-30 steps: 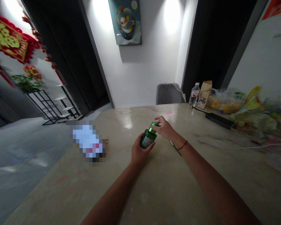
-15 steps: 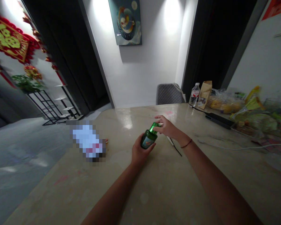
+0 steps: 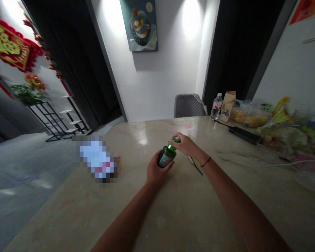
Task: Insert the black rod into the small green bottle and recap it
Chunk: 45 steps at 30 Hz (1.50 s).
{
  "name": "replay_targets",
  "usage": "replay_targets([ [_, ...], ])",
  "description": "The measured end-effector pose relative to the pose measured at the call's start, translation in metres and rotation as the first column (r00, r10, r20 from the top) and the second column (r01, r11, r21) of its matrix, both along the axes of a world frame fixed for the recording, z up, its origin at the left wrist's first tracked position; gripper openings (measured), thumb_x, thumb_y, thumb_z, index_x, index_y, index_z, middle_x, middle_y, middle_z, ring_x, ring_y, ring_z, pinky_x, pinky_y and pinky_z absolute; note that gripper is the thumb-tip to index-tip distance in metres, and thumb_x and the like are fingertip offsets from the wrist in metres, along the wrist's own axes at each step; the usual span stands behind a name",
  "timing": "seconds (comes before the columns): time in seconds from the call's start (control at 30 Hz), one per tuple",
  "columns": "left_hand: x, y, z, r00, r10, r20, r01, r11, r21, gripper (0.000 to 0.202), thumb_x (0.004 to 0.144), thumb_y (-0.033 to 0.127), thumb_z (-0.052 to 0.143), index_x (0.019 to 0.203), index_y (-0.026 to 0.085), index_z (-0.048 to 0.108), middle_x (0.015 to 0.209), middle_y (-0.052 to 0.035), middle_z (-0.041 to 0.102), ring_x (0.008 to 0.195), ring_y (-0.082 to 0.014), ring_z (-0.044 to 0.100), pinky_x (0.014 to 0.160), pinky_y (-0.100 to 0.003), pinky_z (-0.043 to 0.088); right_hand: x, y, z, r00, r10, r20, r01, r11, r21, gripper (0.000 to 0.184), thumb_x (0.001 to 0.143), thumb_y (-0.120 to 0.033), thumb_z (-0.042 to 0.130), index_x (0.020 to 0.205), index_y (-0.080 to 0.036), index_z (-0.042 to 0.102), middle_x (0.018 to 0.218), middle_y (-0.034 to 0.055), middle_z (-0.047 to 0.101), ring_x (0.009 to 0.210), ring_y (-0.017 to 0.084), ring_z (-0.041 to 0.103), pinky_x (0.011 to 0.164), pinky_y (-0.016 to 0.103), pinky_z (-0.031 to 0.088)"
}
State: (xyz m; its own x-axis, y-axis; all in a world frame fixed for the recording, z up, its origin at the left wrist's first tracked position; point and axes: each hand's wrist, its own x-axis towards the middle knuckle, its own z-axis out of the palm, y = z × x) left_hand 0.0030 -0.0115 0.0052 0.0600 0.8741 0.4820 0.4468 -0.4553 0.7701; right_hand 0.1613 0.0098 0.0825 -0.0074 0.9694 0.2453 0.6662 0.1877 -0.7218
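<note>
A small dark green bottle (image 3: 165, 159) with a picture label is tilted up to the right above the table, in the middle of the head view. My left hand (image 3: 155, 170) is wrapped round its body from below. At its upper end sits a shiny green cap (image 3: 172, 144). My right hand (image 3: 184, 143) has its fingers closed round that cap, which meets the bottle's shoulder. Just behind the right wrist lies a thin black cord (image 3: 197, 167) with a white piece at its end, partly covered by the hand.
The marble-look table (image 3: 162, 217) spreads around my arms. A blurred-out bluish item (image 3: 97, 159) lies left. On the right are a water bottle (image 3: 216, 106), a paper bag (image 3: 228, 105), a black device (image 3: 244, 134), bagged food (image 3: 249, 114) and a white cable (image 3: 265, 166). A grey chair (image 3: 189, 106) stands beyond.
My right hand's fingers have closed further round the green cap, and the hand has turned and dropped slightly. The left hand still holds the bottle in nearly the same place.
</note>
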Motion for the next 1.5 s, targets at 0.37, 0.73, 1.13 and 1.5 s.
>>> replay_targets([
  [0.37,-0.001,0.001,-0.001,0.997,-0.003,0.073,0.005,1.000,-0.030,0.059,0.060,0.039,0.069,0.112,0.019,0.051,0.103,-0.0065,0.062,0.093,-0.0201,0.058,0.084,-0.034,0.045,0.005,-0.002,0.005,0.998,0.036,-0.042,-0.035,0.999,0.023,0.042,0.080,-0.053,0.039,0.070,-0.016,0.054,0.058,-0.0006,0.052,0.056,0.011,0.048,0.055,0.023,0.035],
  [0.73,-0.001,0.002,-0.001,0.999,0.000,0.046,0.001,1.000,-0.029,0.060,0.062,0.041,0.067,0.114,0.018,0.050,0.104,-0.0072,0.062,0.092,-0.0192,0.059,0.083,-0.033,0.046,0.012,0.001,0.007,0.969,0.164,-0.186,-0.158,0.986,0.048,0.028,0.080,-0.033,0.043,0.092,-0.017,0.062,0.075,0.0006,0.060,0.054,0.008,0.050,0.049,0.019,0.037],
  [1.13,-0.001,0.002,-0.002,0.997,0.003,0.071,-0.001,1.000,-0.030,0.060,0.060,0.040,0.069,0.113,0.019,0.051,0.104,-0.0067,0.062,0.093,-0.0203,0.059,0.084,-0.034,0.045,0.006,-0.002,0.003,0.930,0.251,-0.270,-0.263,0.965,-0.007,0.036,0.077,-0.029,0.052,0.110,-0.017,0.052,0.084,0.0034,0.058,0.054,0.007,0.053,0.049,0.018,0.043],
  [1.5,-0.002,0.003,-0.003,0.999,0.023,0.045,-0.023,1.000,-0.006,0.060,0.061,0.040,0.068,0.114,0.019,0.050,0.105,-0.0069,0.062,0.094,-0.0202,0.058,0.085,-0.035,0.045,-0.001,0.008,-0.011,0.984,0.040,-0.175,-0.035,0.999,0.034,0.047,0.070,-0.041,0.061,0.108,-0.017,0.048,0.085,0.0031,0.058,0.066,0.011,0.054,0.063,0.026,0.044],
])
